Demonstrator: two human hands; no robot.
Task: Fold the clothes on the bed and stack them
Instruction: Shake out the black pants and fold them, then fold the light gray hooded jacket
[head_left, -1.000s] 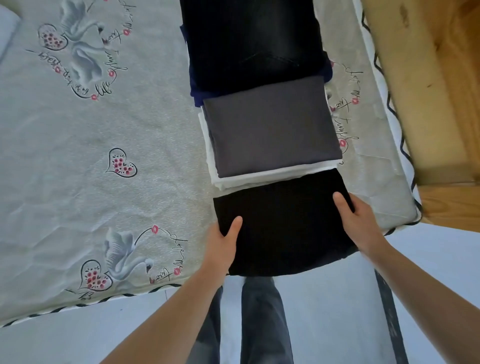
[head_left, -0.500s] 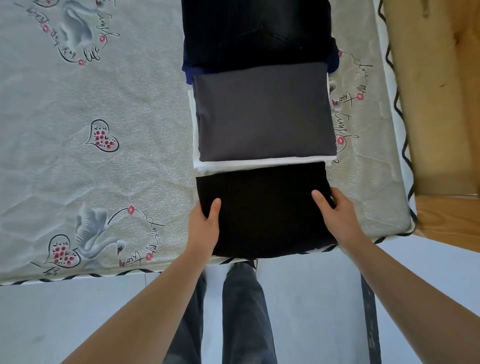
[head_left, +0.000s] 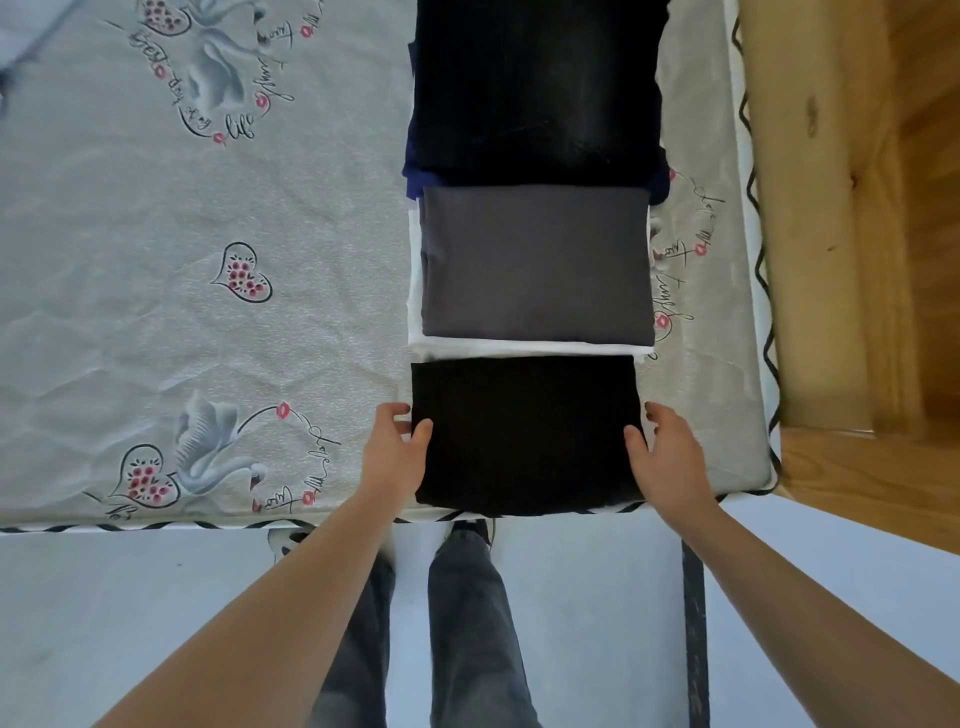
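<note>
Grey bedding printed with swans and hearts covers the bed (head_left: 208, 338), and along its right side three folded piles run in a row away from the person: a black garment (head_left: 524, 436) nearest the edge, a grey one on white (head_left: 535, 265) beyond, dark jeans (head_left: 535, 88) farthest. The left hand (head_left: 397, 457) and right hand (head_left: 670, 457) flank the black garment's short sides, each equally near. Thumbs rest on top, fingers (head_left: 395, 410) loosely curled at the edges; I judge a lift onto the grey pile straight ahead.

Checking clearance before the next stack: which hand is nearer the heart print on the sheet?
Left. The left hand lies below and right of the heart print; the right hand is beyond the black garment.
</note>
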